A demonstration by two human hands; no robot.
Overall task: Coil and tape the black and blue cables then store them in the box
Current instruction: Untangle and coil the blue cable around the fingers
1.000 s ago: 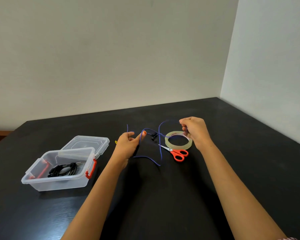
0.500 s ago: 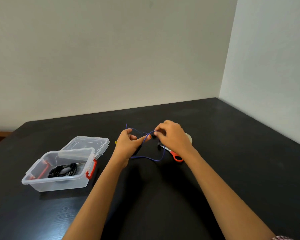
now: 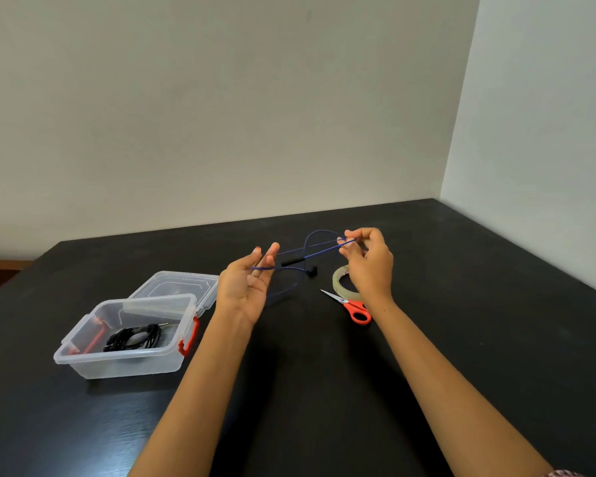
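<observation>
Done: black cable (image 3: 133, 339) coiled in box (image 3: 83, 363) | Now: blue cable (image 3: 319, 251) above desk, draped over spread left grip (image 3: 246, 287), pinched by right grip (image 3: 369, 261) | To do, likely: finish coiling, tape, box it

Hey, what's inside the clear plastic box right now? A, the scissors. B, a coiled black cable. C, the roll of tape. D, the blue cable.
B: the coiled black cable lies in the clear box; the right hand pinches the blue cable, and the scissors and tape roll lie on the table.
</observation>
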